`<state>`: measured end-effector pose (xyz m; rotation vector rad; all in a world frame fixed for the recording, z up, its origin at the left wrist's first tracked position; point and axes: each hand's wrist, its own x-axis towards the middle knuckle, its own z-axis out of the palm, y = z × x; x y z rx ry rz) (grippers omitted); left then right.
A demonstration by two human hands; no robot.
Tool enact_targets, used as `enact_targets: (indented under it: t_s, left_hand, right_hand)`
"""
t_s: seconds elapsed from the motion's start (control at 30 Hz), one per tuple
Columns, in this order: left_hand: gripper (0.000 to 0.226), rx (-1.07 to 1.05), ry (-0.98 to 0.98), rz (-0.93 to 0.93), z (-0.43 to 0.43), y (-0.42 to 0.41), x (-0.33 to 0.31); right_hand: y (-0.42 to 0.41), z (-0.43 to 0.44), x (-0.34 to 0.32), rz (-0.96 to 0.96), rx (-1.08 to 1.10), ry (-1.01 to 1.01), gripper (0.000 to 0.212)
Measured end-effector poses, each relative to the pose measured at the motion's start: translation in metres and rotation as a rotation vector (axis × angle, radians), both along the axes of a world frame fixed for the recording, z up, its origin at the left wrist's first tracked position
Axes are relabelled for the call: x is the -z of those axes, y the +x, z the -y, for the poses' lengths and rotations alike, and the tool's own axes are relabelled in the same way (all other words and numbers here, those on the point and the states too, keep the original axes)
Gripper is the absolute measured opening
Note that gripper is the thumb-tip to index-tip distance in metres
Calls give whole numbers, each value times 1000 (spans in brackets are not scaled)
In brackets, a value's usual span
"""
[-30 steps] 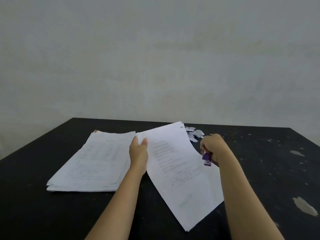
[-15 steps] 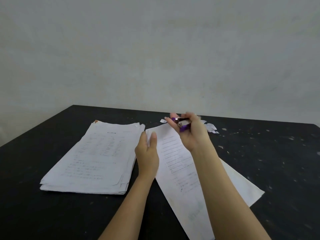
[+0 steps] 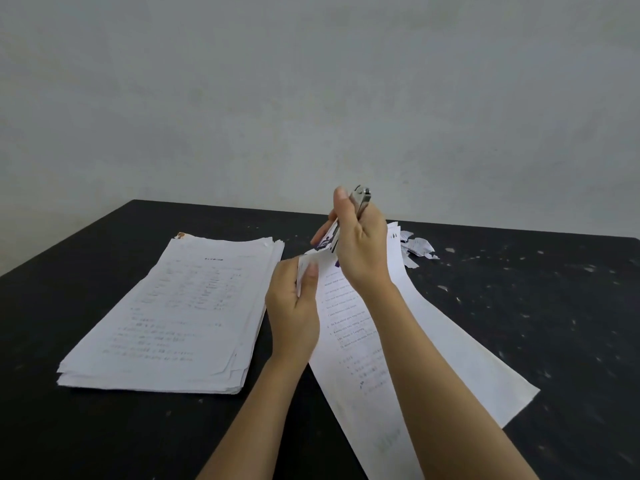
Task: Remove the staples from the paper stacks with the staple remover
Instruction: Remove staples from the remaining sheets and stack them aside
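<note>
Black bench (image 3: 554,323), grey wall (image 3: 311,98) behind. Centre: left hand (image 3: 294,317) pinches the top corner of a loose set of sheets (image 3: 415,323) lying slantwise. Above that corner, right hand (image 3: 360,251) grips the staple remover (image 3: 361,199) (silver end up, purple part below); whether it touches the paper, can't tell. Thick paper stack (image 3: 173,313) lies flat at left. Torn scraps (image 3: 417,247) heaped behind the sheets.

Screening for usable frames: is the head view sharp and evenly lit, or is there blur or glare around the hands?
Head view: light is soft and even, no glare or hard shadows; the staple remover in the right hand is slightly smeared; print on the paper stack is too soft to read.
</note>
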<state>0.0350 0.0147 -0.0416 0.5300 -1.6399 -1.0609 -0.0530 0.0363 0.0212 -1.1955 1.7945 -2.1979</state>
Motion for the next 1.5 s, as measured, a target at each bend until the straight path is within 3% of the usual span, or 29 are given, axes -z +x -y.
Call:
enact_targets:
  t_s: [0.1, 0.2, 0.4, 0.77, 0.93, 1.1, 1.23, 1.37, 1.5]
  left_hand:
    - [21, -15, -48, -11, -2, 0, -1]
    - [2, -15, -1, -29, -5, -2, -1]
    - [15, -47, 10, -34, -7, -3, -1]
    - [7, -27, -13, -48, -8, -3, -1]
    - [17, 5, 112, -31, -3, -2, -1]
    - [19, 81, 440, -75, 5, 1, -4]
    - [19, 135, 627, -183, 12, 4, -8]
    - [23, 107, 551, -157, 9, 4, -7]
    - [31, 55, 277, -52, 0, 2, -6]
  right_hand:
    - [-1, 3, 6, -29, 12, 3, 51]
    - [-2, 5, 11, -30, 60, -4, 53]
    - [3, 4, 12, -4, 91, -45, 56]
    - [5, 8, 11, -1, 145, -63, 48]
    - [-2, 6, 4, -4, 102, -42, 48]
    - [-11, -4, -11, 339, 142, -277, 38]
    - [-21, -12, -15, 420, 170, -298, 38]
    - [-19, -10, -12, 412, 119, -216, 41]
    - [-10, -1, -10, 272, 2, -169, 44]
